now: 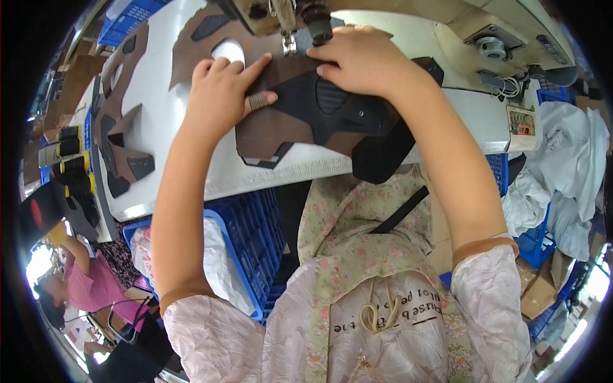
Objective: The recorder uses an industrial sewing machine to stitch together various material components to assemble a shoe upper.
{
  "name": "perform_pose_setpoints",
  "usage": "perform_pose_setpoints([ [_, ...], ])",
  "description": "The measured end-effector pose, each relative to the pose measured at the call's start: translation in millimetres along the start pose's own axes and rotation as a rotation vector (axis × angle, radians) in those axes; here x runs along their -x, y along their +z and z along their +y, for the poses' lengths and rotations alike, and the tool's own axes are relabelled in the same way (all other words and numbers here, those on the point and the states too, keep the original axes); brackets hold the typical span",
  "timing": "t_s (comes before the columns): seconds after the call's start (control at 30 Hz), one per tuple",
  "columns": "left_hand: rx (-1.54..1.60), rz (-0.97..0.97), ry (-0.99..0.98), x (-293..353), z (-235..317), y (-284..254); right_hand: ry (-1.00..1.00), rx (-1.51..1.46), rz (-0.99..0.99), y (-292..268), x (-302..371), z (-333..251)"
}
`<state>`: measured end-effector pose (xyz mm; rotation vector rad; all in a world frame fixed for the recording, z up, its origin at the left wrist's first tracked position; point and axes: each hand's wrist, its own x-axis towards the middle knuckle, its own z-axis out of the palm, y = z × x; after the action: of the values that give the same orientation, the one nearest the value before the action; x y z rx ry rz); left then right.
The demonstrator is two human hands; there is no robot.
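A flat brown and black shoe upper (pixel 281 124), with overlays and cut-out openings, lies under the presser foot (pixel 289 43) of a sewing machine (pixel 408 14). My left hand (pixel 223 92) rests on its brown part, left of the foot. The fingers there are spread, and a band wraps the thumb. On the right, my right hand (pixel 361 59) lies over the upper beside the foot, its index finger and thumb stretched toward the needle area and apart. Both hands press on the material from above. The upper's far edge is partly hidden by the machine.
More brown and black upper pieces (pixel 124 140) lie at the left of the white table (pixel 255 182), which has a ruler along its front edge. A blue crate (pixel 246 242) stands below. White bags (pixel 555 166) sit at right. A person in pink (pixel 99 281) is at lower left.
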<state>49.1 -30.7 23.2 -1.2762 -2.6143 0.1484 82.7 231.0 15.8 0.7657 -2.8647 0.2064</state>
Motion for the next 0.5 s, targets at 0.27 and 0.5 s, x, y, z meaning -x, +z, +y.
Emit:
perform_pose_setpoints([
  [0.27, 0.121, -0.086, -0.045, -5, -8, -15, 0.089, -0.126, -0.208, -26, -6, -5],
  [0.5, 0.164, -0.129, -0.045, -2, -8, -21, 0.074, -0.196, -0.124, -6, -3, 3],
])
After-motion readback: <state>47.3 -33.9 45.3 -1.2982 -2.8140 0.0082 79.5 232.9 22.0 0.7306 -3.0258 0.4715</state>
